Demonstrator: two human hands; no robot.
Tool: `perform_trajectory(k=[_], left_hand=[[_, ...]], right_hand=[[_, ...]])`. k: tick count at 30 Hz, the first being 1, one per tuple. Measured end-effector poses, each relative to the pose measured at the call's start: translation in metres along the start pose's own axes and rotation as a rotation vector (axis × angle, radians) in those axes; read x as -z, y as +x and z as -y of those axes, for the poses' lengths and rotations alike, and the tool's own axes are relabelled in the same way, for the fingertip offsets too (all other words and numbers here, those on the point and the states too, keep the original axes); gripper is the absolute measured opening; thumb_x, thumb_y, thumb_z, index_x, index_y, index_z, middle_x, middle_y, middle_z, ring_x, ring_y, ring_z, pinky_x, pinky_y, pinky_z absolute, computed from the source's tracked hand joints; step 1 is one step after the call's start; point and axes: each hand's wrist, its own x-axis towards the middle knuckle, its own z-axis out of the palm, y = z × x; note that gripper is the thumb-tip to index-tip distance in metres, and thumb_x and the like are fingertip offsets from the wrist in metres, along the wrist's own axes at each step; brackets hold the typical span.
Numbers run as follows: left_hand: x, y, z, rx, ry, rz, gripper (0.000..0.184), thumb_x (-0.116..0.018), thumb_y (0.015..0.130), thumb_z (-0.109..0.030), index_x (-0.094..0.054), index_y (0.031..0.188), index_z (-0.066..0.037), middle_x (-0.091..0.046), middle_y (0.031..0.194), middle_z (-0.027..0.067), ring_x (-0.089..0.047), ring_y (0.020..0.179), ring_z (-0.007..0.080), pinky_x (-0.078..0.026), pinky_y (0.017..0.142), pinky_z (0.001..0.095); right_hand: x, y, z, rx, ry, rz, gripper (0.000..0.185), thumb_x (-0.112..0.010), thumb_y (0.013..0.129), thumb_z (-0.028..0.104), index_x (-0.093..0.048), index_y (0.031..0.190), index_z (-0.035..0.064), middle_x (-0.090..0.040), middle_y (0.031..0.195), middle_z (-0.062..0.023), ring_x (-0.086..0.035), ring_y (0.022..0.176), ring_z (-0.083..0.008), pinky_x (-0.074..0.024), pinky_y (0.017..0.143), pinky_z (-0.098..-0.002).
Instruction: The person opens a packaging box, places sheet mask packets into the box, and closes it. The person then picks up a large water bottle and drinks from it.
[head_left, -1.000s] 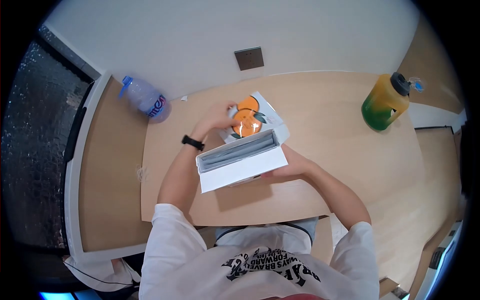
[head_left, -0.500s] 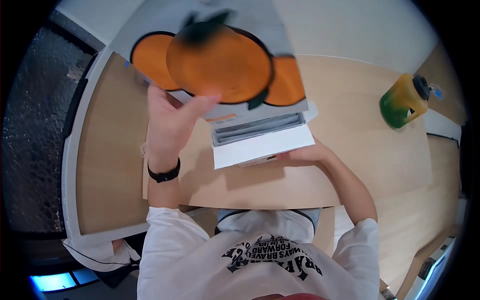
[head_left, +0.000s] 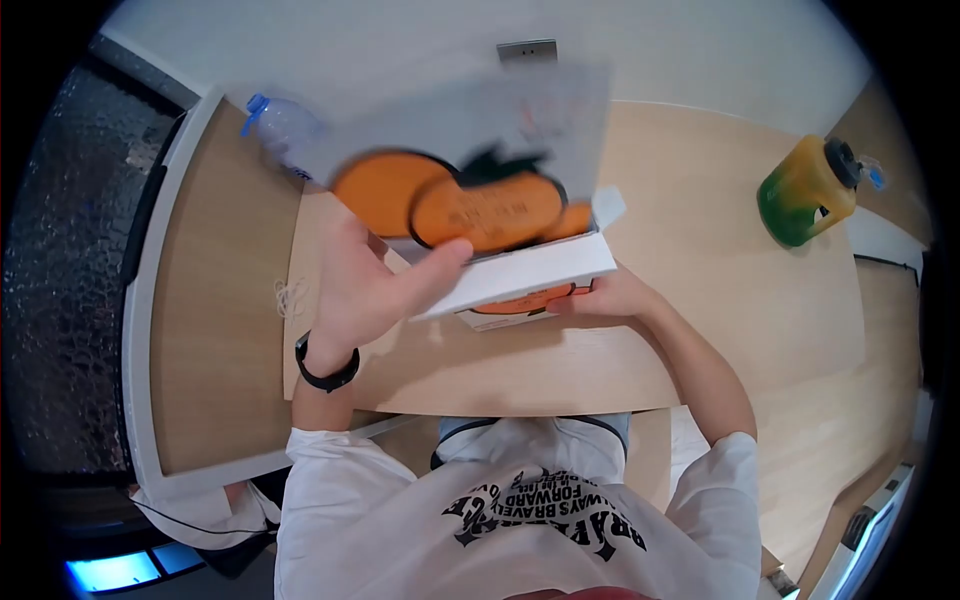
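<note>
A flat grey packet (head_left: 490,212) printed with oranges and dark green leaves is blurred by motion. My left hand (head_left: 372,280) grips its near left side, thumb across the printed face. The packet's lower edge meets the mouth of a white box (head_left: 530,300), whose near side also carries an orange print. How deep the packet sits in the box is hidden. A white flap (head_left: 525,274) stands out at the box's near edge, and a small flap sticks up at its right. My right hand (head_left: 618,296) holds the box by its right end, fingers curled under.
Everything is over a light wooden table (head_left: 720,300). At the back left lies a clear bottle with a blue cap (head_left: 285,128). A large yellow-green jug (head_left: 800,195) stands at the right. A thin white cord (head_left: 290,298) lies near the left edge. A socket (head_left: 527,51) is on the wall.
My left hand has brought the packet down and nearer, to the box mouth. The grey contents seen inside the box earlier are now covered. The box has tilted, showing more of its printed side.
</note>
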Motion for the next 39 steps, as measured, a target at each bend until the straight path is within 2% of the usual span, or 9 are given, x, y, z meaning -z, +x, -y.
perform_trajectory(k=[3, 6, 13, 19, 22, 25, 28, 31, 39], left_hand=[[-0.002, 0.013, -0.001, -0.167, -0.341, -0.071, 0.053, -0.073, 0.074, -0.003, -0.05, 0.122, 0.001, -0.058, 0.121, 0.0135, -0.055, 0.115, 0.023, -0.042, 0.097, 0.0364], [0.012, 0.016, -0.002, -0.229, -0.249, -0.06, 0.062, -0.072, 0.074, -0.006, -0.045, 0.13, -0.004, -0.054, 0.126, 0.0139, -0.053, 0.118, 0.0234, -0.04, 0.1, 0.0364], [-0.008, 0.014, -0.02, -0.243, 0.361, 0.188, 0.016, -0.069, 0.072, 0.002, -0.068, 0.089, 0.001, -0.068, 0.08, 0.0095, -0.063, 0.08, 0.0213, -0.049, 0.067, 0.0326], [-0.009, 0.018, -0.026, -0.206, 0.355, 0.32, 0.012, -0.07, 0.071, 0.0, -0.068, 0.082, -0.001, -0.065, 0.074, 0.0106, -0.06, 0.071, 0.0247, -0.048, 0.059, 0.0336], [-0.008, 0.017, -0.037, -0.101, 0.342, 0.405, 0.01, -0.072, 0.071, -0.005, -0.069, 0.08, -0.002, -0.066, 0.078, 0.0096, -0.06, 0.076, 0.0248, -0.049, 0.063, 0.0351], [-0.007, 0.015, -0.031, -0.21, 0.413, 0.405, 0.016, -0.075, 0.072, -0.014, -0.071, 0.083, -0.003, -0.067, 0.083, 0.0079, -0.06, 0.091, 0.0234, -0.049, 0.075, 0.0369], [-0.008, 0.003, -0.046, -0.267, 0.62, 0.438, 0.028, -0.077, 0.073, -0.028, -0.071, 0.088, -0.005, -0.069, 0.088, 0.0056, -0.06, 0.104, 0.027, -0.039, 0.098, 0.0498], [-0.016, -0.016, -0.049, -0.269, 0.598, 0.458, 0.036, -0.078, 0.072, -0.036, -0.071, 0.093, -0.008, -0.069, 0.091, 0.0035, -0.058, 0.111, 0.0274, -0.025, 0.107, 0.0584], [-0.026, -0.035, -0.041, -0.3, 0.801, 0.422, 0.031, -0.074, 0.076, -0.03, -0.068, 0.098, -0.008, -0.068, 0.096, 0.0049, -0.057, 0.112, 0.0253, -0.028, 0.107, 0.0571]], right_hand=[[0.004, 0.0, -0.008, 0.042, 0.004, 0.021, 0.045, -0.074, 0.071, 0.0, -0.061, 0.114, 0.0006, -0.067, 0.104, -0.0067, -0.06, 0.098, -0.0128, -0.0479, 0.087, -0.0284], [0.001, 0.001, -0.008, 0.065, 0.025, 0.017, 0.042, -0.074, 0.071, -0.001, -0.062, 0.111, 0.0006, -0.067, 0.103, -0.007, -0.06, 0.097, -0.0126, -0.0484, 0.086, -0.0281], [-0.002, 0.001, -0.001, 0.026, 0.077, 0.003, 0.042, -0.072, 0.071, -0.002, -0.062, 0.112, 0.0005, -0.067, 0.105, -0.0064, -0.06, 0.098, -0.0134, -0.048, 0.089, -0.0301], [0.0, -0.001, -0.004, 0.078, 0.048, 0.008, 0.041, -0.075, 0.071, 0.006, -0.063, 0.11, 0.0003, -0.067, 0.1, -0.0054, -0.059, 0.092, -0.0125, -0.048, 0.083, -0.0286], [-0.002, 0.003, -0.017, 0.051, -0.023, -0.018, 0.038, -0.076, 0.072, 0.009, -0.063, 0.107, 0.0004, -0.066, 0.094, -0.0045, -0.057, 0.089, -0.0106, -0.048, 0.079, -0.0274], [0.006, 0.003, -0.034, 0.041, -0.11, -0.028, 0.034, -0.077, 0.073, 0.01, -0.064, 0.103, 0.0009, -0.065, 0.09, -0.0032, -0.056, 0.086, -0.0093, -0.048, 0.076, -0.0263], [-0.003, 0.001, -0.013, 0.062, 0.024, -0.085, 0.033, -0.078, 0.071, 0.012, -0.065, 0.1, 0.0017, -0.065, 0.087, -0.0017, -0.057, 0.084, -0.0101, -0.0488, 0.075, -0.0265], [-0.004, 0.0, -0.014, 0.04, 0.146, -0.038, 0.038, -0.08, 0.068, 0.012, -0.066, 0.102, 0.0002, -0.069, 0.095, -0.0047, -0.061, 0.089, -0.0125, -0.0496, 0.081, -0.0285], [-0.004, 0.003, -0.036, -0.091, 0.125, -0.085, 0.054, -0.083, 0.064, 0.015, -0.061, 0.111, 0.0008, -0.065, 0.108, -0.0095, -0.06, 0.099, -0.0161, -0.0488, 0.087, -0.0318]])
